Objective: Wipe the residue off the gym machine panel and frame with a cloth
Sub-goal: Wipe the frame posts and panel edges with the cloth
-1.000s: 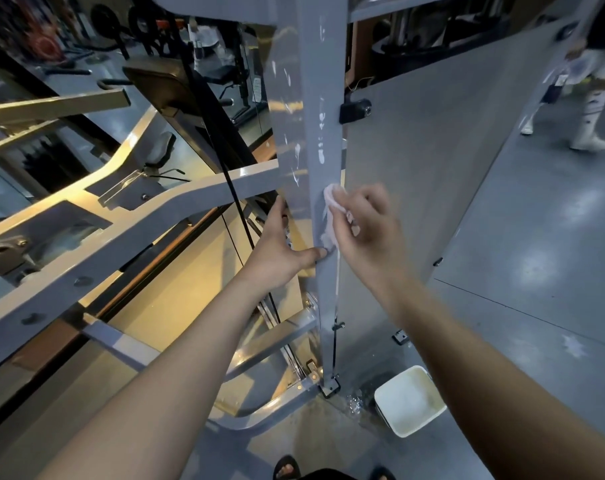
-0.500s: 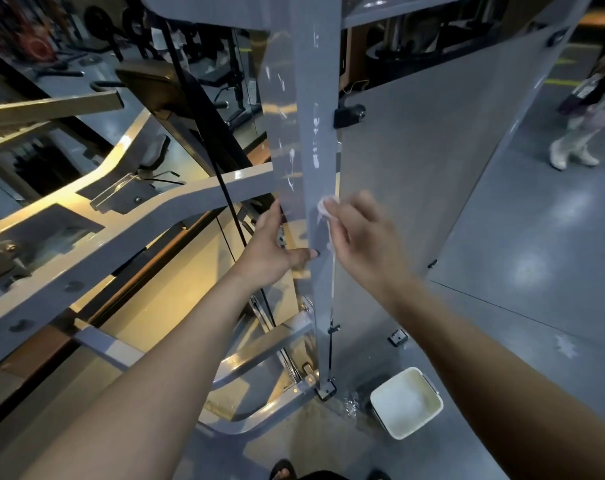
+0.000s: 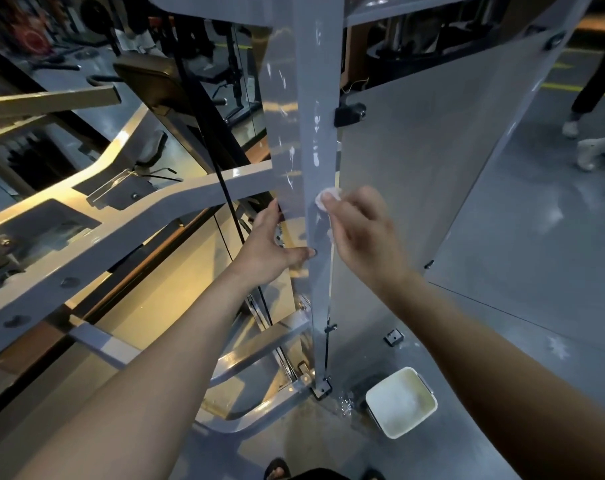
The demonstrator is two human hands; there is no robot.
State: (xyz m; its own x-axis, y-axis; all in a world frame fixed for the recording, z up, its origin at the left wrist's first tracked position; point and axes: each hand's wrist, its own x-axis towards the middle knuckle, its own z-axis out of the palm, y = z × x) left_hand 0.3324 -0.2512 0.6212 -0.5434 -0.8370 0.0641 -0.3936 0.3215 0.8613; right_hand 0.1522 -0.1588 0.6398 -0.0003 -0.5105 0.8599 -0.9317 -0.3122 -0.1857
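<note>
Smooth grey painted metal frame (image 3: 320,140), matt grey panel (image 3: 415,161), soft white cloth (image 3: 328,197)

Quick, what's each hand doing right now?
Left hand: open, braced against the clear panel.
Right hand: holding the cloth against the frame post.

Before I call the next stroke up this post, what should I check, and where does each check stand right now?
1. Cloth pinched in the right hand: ok.
2. Cloth pressed on the grey post: ok.
3. Left hand bracing the post, below the cloth and out of an upward path: ok.
4. Post above the cloth clean: not ok, white residue streaks show there.
5. Clear panel clean: not ok, smears show.
6. Cloth damp enough: cannot tell.
</note>
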